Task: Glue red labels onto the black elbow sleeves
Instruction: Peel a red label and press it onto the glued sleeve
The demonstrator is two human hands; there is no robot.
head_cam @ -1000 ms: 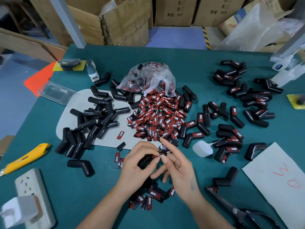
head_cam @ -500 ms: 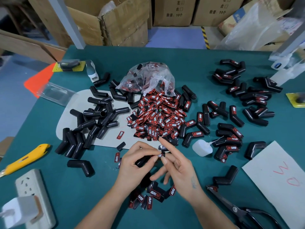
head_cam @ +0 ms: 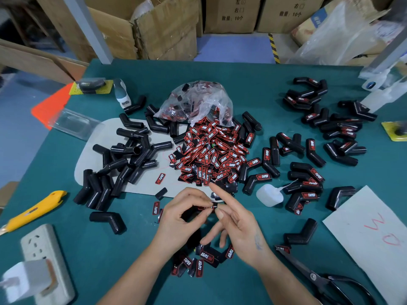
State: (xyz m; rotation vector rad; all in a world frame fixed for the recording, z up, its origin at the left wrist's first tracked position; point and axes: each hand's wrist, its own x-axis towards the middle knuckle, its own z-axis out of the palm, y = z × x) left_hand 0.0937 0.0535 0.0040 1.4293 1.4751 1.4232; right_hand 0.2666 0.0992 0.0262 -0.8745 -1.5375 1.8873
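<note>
My left hand (head_cam: 182, 216) grips a black elbow sleeve (head_cam: 193, 213), mostly hidden inside its curled fingers. My right hand (head_cam: 241, 227) pinches a small red label (head_cam: 211, 206) against the sleeve's end with thumb and middle finger, its index finger sticking straight out. Just beyond lies a heap of red labels (head_cam: 211, 155) spilling from a clear plastic bag (head_cam: 198, 102). Bare black sleeves (head_cam: 123, 155) lie piled to the left, and labelled sleeves (head_cam: 308, 175) to the right. A small white glue bottle (head_cam: 269, 195) lies right of my hands.
Loose labels (head_cam: 202, 260) lie under my wrists. Black scissors (head_cam: 319, 280) and a white sheet (head_cam: 374, 234) are at the right front. A yellow utility knife (head_cam: 33, 210) and a power strip (head_cam: 44, 260) sit at the left front. More labelled sleeves (head_cam: 330, 119) are far right.
Both hands stay together over the same spot. My fingers have shifted slightly on the sleeve and label, and my right index finger now points straighter out.
</note>
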